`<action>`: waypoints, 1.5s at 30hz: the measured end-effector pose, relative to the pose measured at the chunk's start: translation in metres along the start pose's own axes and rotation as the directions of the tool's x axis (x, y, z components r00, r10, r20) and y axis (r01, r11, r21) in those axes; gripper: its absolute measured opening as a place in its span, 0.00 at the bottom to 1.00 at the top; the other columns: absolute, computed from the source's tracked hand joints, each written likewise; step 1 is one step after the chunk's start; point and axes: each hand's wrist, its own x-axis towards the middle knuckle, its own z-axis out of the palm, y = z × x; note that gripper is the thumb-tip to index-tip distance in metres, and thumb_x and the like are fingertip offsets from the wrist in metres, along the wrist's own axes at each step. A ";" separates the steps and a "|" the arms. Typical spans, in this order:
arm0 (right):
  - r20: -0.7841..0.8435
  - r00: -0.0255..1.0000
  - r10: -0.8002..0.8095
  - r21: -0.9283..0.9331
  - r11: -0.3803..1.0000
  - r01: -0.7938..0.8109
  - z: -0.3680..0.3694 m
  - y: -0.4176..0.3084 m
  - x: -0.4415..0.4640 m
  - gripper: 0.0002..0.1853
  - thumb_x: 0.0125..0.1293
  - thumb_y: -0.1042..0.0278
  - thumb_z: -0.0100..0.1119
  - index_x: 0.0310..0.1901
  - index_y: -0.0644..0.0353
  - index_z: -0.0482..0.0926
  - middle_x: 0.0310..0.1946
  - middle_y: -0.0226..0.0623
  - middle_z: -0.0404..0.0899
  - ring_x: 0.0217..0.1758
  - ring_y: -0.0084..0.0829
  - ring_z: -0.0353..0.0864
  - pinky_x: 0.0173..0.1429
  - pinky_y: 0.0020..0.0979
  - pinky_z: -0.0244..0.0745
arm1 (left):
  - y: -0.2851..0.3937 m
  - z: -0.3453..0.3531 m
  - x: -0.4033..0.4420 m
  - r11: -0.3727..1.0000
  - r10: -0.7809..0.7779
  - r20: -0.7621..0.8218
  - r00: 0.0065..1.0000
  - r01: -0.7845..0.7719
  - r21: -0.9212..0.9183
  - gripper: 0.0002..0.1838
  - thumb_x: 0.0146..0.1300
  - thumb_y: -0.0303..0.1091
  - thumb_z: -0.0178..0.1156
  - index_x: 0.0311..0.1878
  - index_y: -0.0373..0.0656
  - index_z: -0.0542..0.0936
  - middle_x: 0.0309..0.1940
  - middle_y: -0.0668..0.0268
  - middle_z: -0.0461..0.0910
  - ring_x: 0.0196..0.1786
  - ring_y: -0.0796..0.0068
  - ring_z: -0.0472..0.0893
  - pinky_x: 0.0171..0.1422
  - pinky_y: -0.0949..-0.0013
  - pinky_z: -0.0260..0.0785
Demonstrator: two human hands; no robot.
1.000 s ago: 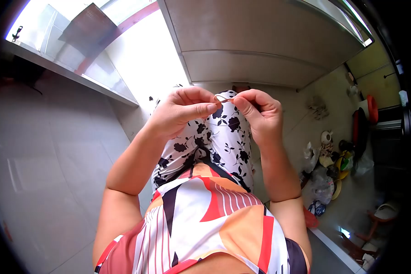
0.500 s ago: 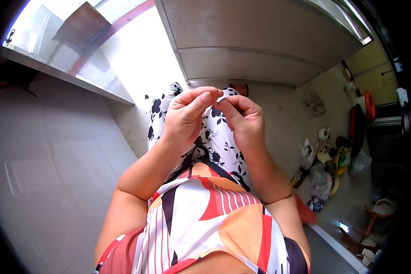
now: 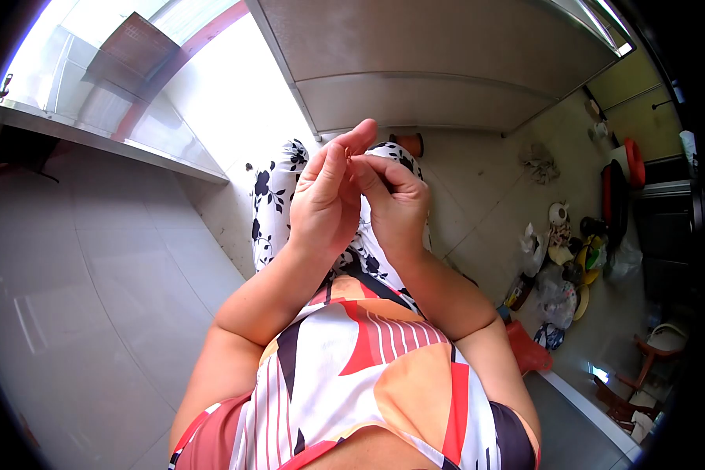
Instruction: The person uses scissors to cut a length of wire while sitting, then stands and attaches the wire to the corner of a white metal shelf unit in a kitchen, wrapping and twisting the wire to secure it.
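A tiny, thin coppery wire-like piece (image 3: 348, 153) shows at my fingertips, too small to make out fully. My left hand (image 3: 321, 196) pinches it between thumb and fingers, its index finger stretched upward. Close against it, my right hand (image 3: 395, 200) is closed in a pinch at the same piece, thumb pressed to curled fingers. Both hands are raised above my lap, over the white trousers with black flowers (image 3: 270, 211). Part of the piece is hidden by the fingers.
A copper-coloured spool (image 3: 409, 145) stands on the floor beyond my knees. Ahead is a large metal-grey cabinet (image 3: 439, 55). Left is a shiny grey tiled surface (image 3: 94, 274). Plastic bags (image 3: 556, 301) and clutter lie right, with a red bag (image 3: 527, 348) near my elbow.
My hands have moved slightly left and closer together. The left fingers now reach higher, and the coppery piece has come into view between the fingertips. The view has shifted a little.
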 end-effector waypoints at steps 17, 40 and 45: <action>0.001 0.986 -0.164 -0.186 0.969 0.162 0.008 0.015 0.005 0.06 0.60 0.71 0.59 0.34 0.64 0.77 0.25 0.29 0.78 0.27 0.16 0.73 0.31 0.19 0.68 | 0.005 -0.002 -0.002 0.994 -0.056 -0.005 0.998 0.055 -0.098 0.18 0.69 0.35 0.44 0.58 0.36 0.68 0.62 0.58 0.63 0.65 0.68 0.61 0.66 0.66 0.56; 0.302 0.909 -0.288 -0.427 0.812 0.399 -0.004 0.012 0.003 0.09 0.51 0.62 0.63 0.31 0.55 0.77 0.24 0.32 0.71 0.26 0.34 0.73 0.28 0.31 0.68 | 0.030 -0.023 -0.004 0.942 0.239 0.253 0.937 -0.287 0.173 0.11 0.66 0.35 0.48 0.44 0.39 0.74 0.36 0.58 0.77 0.57 0.52 0.71 0.66 0.51 0.52; 0.387 0.822 -0.417 -0.295 0.789 0.539 -0.025 0.018 0.005 0.13 0.56 0.58 0.60 0.23 0.57 0.72 0.21 0.31 0.69 0.26 0.32 0.72 0.28 0.30 0.66 | 0.093 -0.004 -0.014 0.947 0.245 0.296 0.923 -0.293 0.130 0.03 0.65 0.35 0.51 0.40 0.50 0.71 0.17 0.76 0.57 0.21 0.81 0.54 0.22 0.77 0.45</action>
